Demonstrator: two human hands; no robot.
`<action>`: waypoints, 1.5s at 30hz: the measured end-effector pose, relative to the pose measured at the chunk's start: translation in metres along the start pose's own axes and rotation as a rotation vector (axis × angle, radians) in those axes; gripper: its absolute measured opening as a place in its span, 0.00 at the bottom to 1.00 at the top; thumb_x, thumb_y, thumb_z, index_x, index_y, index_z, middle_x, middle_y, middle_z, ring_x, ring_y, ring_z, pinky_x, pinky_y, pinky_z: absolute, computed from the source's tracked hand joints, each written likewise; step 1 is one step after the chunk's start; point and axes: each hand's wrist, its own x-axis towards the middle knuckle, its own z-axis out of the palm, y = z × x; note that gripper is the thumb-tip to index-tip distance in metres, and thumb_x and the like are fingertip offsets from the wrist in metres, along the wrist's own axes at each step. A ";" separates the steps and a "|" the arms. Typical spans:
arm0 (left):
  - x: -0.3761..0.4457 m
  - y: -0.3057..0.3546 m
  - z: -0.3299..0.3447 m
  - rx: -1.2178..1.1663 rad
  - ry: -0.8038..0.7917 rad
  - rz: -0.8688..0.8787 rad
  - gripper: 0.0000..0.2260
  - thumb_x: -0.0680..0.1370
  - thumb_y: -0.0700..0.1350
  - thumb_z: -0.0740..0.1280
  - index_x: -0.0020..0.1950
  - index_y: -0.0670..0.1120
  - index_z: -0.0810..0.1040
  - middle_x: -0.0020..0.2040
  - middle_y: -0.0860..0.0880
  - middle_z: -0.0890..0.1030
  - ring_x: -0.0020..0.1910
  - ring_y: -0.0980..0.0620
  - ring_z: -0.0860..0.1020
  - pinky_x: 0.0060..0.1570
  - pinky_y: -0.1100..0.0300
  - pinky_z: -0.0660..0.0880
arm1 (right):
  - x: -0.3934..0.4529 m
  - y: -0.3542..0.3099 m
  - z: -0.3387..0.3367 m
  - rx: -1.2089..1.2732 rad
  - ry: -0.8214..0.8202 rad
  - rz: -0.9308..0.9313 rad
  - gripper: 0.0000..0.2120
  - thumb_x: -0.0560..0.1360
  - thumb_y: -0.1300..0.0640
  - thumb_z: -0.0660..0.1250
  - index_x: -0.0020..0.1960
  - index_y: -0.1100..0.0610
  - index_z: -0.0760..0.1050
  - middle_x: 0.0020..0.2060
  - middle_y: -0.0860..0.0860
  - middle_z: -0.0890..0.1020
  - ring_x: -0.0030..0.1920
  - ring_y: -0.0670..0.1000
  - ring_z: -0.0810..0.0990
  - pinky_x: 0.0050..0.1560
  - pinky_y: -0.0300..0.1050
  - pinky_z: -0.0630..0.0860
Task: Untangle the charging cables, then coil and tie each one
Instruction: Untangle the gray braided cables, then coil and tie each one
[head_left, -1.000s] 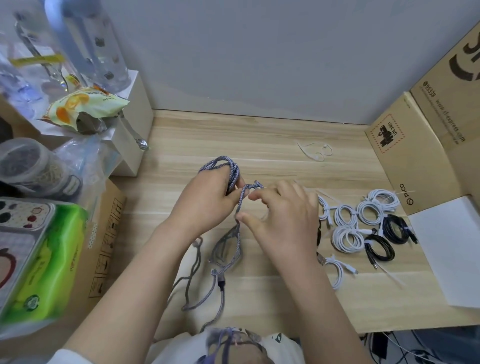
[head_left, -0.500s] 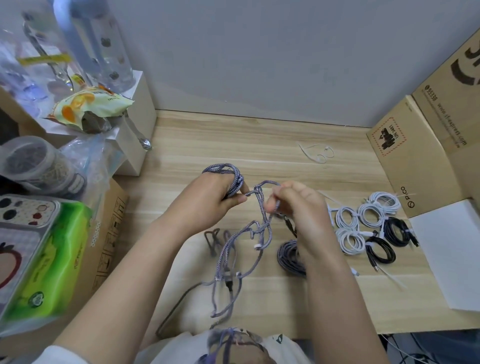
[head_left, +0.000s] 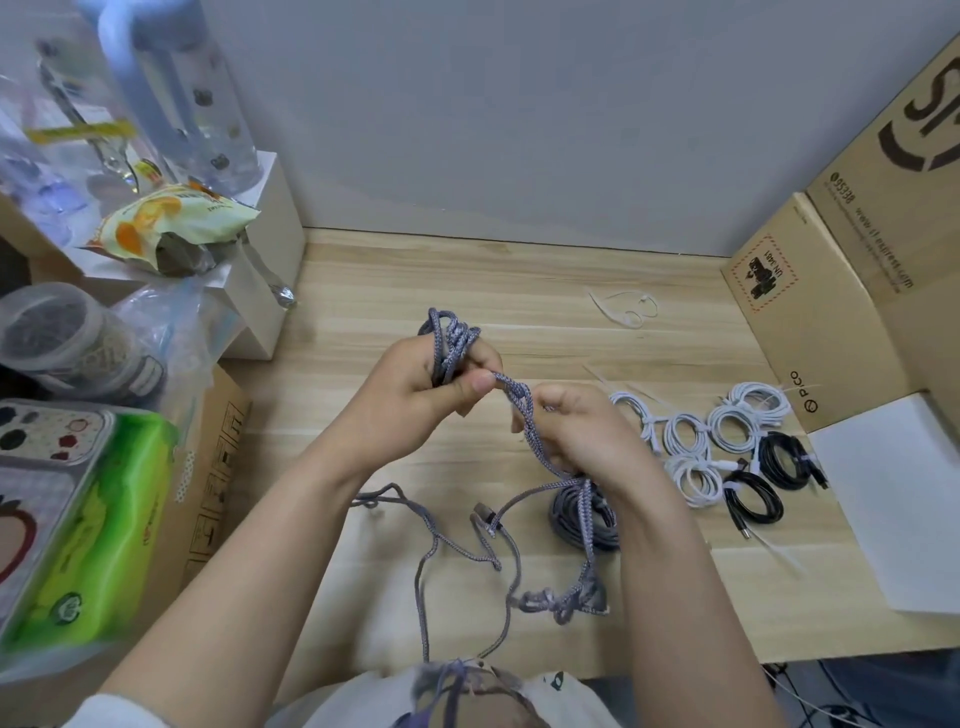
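Progress looks well past the middle, judging by the right side of the bench (head_left: 519, 280): five white coils (head_left: 688, 435) and two black coils (head_left: 753, 496) lie there, each apparently tied, and a grey coil (head_left: 566, 519) sits just near of the right hand, partly hidden by the wrist, so whether it is tied I cannot tell. What is left is the grey braided cable (head_left: 530, 415) now in both hands. The left hand (head_left: 415, 395) grips a bundle of finished loops that stick up past its knuckles on the far side, with the thumb pressed over the strand as it leaves the fist. The right hand (head_left: 582, 431) is curled round that same strand just beside the left, feeding it toward the loops. From there the cable drops to the near bench, where it is slack and disorderly: one run wanders left, a plug end (head_left: 480, 512) lies at centre, and a snarl (head_left: 566, 603) sits near the edge, with more cable trailing toward the person's lap. That snarl will likely need loosening before the rest can be wound on, and whether it is one cable or two is not clear. A loose clear tie (head_left: 626, 309) waits on the far bench, probably for this coil. Coiling is underway; clearing the snarl and tying remain.
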 end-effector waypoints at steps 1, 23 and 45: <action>0.001 0.001 0.001 -0.018 -0.001 0.003 0.03 0.74 0.41 0.66 0.40 0.46 0.75 0.28 0.57 0.73 0.29 0.61 0.69 0.33 0.70 0.67 | -0.001 -0.002 0.005 -0.103 0.004 -0.023 0.13 0.74 0.59 0.63 0.31 0.52 0.74 0.18 0.43 0.67 0.23 0.45 0.64 0.27 0.39 0.60; 0.008 -0.028 -0.040 -0.081 0.757 -0.392 0.11 0.82 0.39 0.58 0.39 0.46 0.71 0.23 0.53 0.69 0.21 0.62 0.66 0.23 0.73 0.62 | -0.006 0.006 0.022 0.162 -0.139 -0.234 0.17 0.76 0.53 0.65 0.29 0.54 0.72 0.24 0.48 0.71 0.25 0.43 0.67 0.28 0.31 0.64; -0.008 -0.004 -0.014 0.614 -0.071 -0.166 0.06 0.77 0.50 0.66 0.41 0.53 0.80 0.30 0.60 0.74 0.33 0.61 0.71 0.32 0.67 0.63 | -0.002 -0.017 0.020 -0.077 0.505 -0.400 0.08 0.72 0.55 0.72 0.35 0.53 0.77 0.23 0.35 0.75 0.27 0.33 0.74 0.31 0.29 0.66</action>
